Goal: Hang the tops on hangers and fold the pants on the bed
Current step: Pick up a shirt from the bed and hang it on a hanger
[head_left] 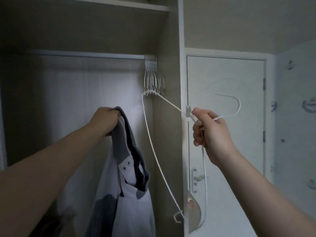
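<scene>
My left hand (106,120) grips a light grey polo top (130,190) by its dark grey collar, and the top hangs down in front of the open wardrobe. My right hand (210,132) holds a white wire hanger (152,142) at its neck, tilted sideways with its hook pointing right over the door. The hanger sits to the right of the top and does not touch it. No pants or bed are in view.
Several empty white hangers (153,76) bunch at the right end of the wardrobe rail (89,55). A wardrobe side panel (181,65) stands between the closet and a white door (225,117) with a handle (196,178). A shelf (119,4) runs above.
</scene>
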Demonstrator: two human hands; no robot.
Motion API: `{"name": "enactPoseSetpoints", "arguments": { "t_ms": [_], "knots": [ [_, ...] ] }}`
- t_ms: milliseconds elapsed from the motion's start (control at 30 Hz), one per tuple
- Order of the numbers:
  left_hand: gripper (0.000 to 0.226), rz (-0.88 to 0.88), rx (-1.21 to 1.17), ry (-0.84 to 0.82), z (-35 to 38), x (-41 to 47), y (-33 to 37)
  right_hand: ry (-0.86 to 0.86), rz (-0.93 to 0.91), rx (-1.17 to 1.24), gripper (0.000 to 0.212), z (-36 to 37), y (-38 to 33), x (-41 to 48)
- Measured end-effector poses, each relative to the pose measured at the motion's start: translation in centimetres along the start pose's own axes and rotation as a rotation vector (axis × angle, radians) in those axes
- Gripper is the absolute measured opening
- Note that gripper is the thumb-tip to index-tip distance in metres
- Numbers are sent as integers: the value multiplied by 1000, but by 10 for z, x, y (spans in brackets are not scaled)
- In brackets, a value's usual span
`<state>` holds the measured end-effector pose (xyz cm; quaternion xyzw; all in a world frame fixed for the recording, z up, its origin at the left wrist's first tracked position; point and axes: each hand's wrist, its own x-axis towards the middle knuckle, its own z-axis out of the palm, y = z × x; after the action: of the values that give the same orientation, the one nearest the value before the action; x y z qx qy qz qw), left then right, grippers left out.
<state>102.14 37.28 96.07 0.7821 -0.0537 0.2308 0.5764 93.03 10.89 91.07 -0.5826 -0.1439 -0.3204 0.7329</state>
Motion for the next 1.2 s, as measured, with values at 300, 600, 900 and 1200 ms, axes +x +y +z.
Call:
{"name": "enactPoseSetpoints", "arguments": {
  "t_ms": [300,600,900,1200],
  "knots": [
    [27,111,446,-66,41,-98,-8,-277,38,-48,25,-118,-10,-84],
    [19,205,729,-201,102,-185,-17,-325,35,-285,15,-182,-2,-195],
    [15,261,586,-492,169,-280,15,-459,80,-726,25,-207,22,-233],
    [7,-41,292,-814,199,-333,1,-244,256,-116,21,-231,22,-258]
  ]
}}
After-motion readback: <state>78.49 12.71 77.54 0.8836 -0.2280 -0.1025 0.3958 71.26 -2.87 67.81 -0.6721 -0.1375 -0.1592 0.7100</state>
